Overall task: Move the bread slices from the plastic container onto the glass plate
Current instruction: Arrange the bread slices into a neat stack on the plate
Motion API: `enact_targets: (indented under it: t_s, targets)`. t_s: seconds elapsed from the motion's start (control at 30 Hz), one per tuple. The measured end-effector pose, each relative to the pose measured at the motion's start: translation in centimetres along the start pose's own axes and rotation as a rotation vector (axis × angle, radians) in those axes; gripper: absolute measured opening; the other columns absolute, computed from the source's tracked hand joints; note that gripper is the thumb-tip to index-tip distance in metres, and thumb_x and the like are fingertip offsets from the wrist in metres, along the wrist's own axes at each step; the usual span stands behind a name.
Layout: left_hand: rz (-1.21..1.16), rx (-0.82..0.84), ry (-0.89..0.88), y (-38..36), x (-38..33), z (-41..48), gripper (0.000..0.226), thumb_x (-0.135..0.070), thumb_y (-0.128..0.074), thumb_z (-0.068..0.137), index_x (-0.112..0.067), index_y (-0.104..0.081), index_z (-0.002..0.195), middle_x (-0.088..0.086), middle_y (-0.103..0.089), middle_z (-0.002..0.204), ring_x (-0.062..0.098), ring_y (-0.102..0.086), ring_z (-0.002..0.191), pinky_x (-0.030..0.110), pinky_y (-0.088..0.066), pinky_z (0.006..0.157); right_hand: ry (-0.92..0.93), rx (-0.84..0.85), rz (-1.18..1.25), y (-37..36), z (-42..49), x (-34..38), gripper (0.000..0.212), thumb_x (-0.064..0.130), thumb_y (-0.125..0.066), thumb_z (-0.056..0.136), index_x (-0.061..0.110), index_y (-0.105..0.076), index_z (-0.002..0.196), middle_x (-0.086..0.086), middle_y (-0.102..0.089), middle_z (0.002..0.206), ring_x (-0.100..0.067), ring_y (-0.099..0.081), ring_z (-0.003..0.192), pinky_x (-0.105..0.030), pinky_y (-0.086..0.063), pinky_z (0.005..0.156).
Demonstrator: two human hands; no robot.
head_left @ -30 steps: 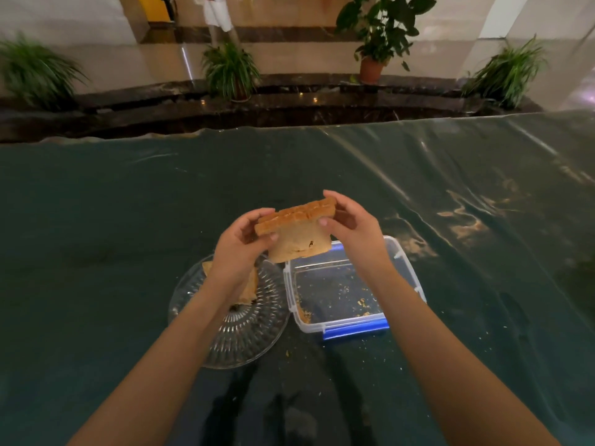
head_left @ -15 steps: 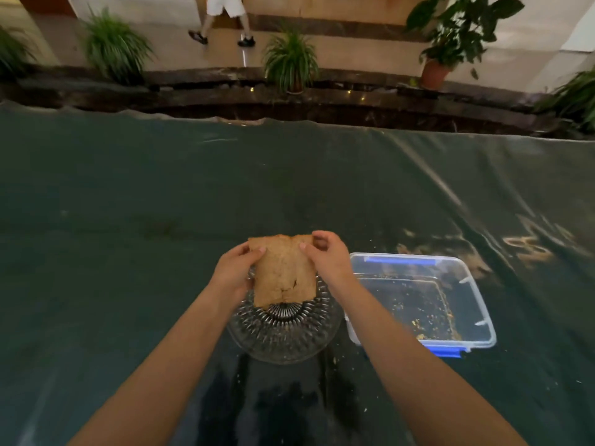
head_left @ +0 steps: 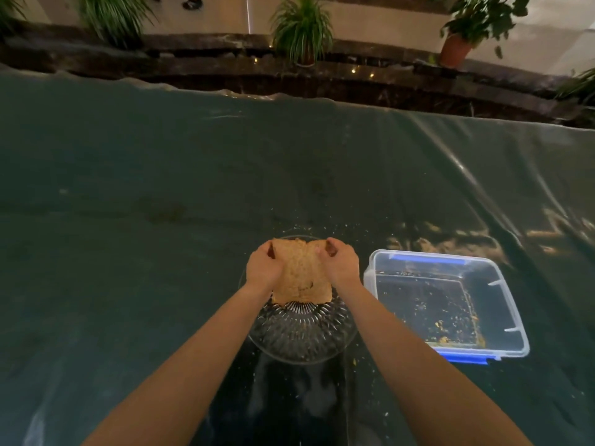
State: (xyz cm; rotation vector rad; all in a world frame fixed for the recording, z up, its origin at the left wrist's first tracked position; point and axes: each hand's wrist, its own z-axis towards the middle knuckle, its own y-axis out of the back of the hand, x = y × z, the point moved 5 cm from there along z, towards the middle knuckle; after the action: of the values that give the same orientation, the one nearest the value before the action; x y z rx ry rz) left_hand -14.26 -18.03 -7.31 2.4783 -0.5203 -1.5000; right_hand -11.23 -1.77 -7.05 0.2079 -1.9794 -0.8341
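A stack of brown bread slices lies flat over the far half of the ribbed glass plate. My left hand grips the stack's left edge and my right hand grips its right edge, fingers curled over the far corners. To the right of the plate stands the clear plastic container with blue clips; it holds only crumbs. Whether the bread's underside rests on the plate or on slices beneath cannot be seen.
The table is covered by a dark green cloth under shiny clear plastic. Crumbs are scattered around the plate. Beyond the far table edge run a dark stone ledge and several potted plants.
Both hands carried the bread stack from above the container leftward and down onto the plate. The view has tilted down and shifted, so the container now sits to the right.
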Motion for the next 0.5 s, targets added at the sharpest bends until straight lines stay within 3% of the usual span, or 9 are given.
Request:
enact_targets:
  t_s: [0.07,0.13,0.23,0.37,0.5]
  targets:
    - [0.065,-0.01,-0.066,0.1,0.1,0.1,0.036,0.006,-0.047,0.08,-0.006,-0.064,0.109,0.013,-0.068,0.101,0.022,-0.062,0.087,0.029,-0.051,0.066,-0.003,-0.01,-0.023,-0.2,0.1,-0.1,0.043,0.023,-0.054,0.091,0.011,-0.049,0.132,-0.015,-0.052,0.133,-0.028,-0.057,0.112,-0.035,-0.044,0.099]
    - [0.106,-0.011,-0.093,0.2,0.1,0.4,0.031,0.004,-0.049,0.08,-0.006,-0.065,0.104,0.013,-0.067,0.1,0.023,-0.063,0.086,0.025,-0.049,0.063,-0.014,-0.017,-0.024,-0.3,0.1,-0.4,0.042,0.024,-0.053,0.091,0.011,-0.049,0.131,-0.016,-0.046,0.134,-0.028,-0.055,0.111,-0.034,-0.044,0.099]
    - [0.088,0.025,-0.062,0.0,0.3,0.6,0.033,0.0,-0.051,0.079,-0.012,-0.062,0.108,0.007,-0.064,0.105,0.023,-0.062,0.095,0.029,-0.051,0.072,-0.041,-0.003,-0.023,-0.7,0.1,-0.8,0.043,0.028,-0.051,0.092,0.014,-0.047,0.133,-0.015,-0.043,0.134,-0.028,-0.053,0.113,-0.036,-0.044,0.099]
    - [0.022,0.122,0.055,-0.5,1.0,0.4,0.053,-0.013,-0.056,0.081,-0.019,-0.046,0.133,0.001,-0.058,0.123,0.022,-0.055,0.113,0.041,-0.05,0.095,-0.068,0.032,-0.01,-1.1,0.0,-1.2,0.05,0.034,-0.049,0.091,0.014,-0.041,0.136,-0.013,-0.047,0.135,-0.028,-0.05,0.118,-0.042,-0.044,0.103]
    - [-0.013,0.169,0.088,-0.8,1.5,0.3,0.049,-0.018,-0.057,0.083,-0.021,-0.049,0.131,-0.004,-0.059,0.118,0.017,-0.056,0.106,0.035,-0.051,0.085,-0.076,0.051,0.023,-1.3,-0.4,-2.1,0.05,0.038,-0.053,0.087,0.013,-0.047,0.129,-0.011,-0.056,0.126,-0.027,-0.054,0.115,-0.044,-0.045,0.101]
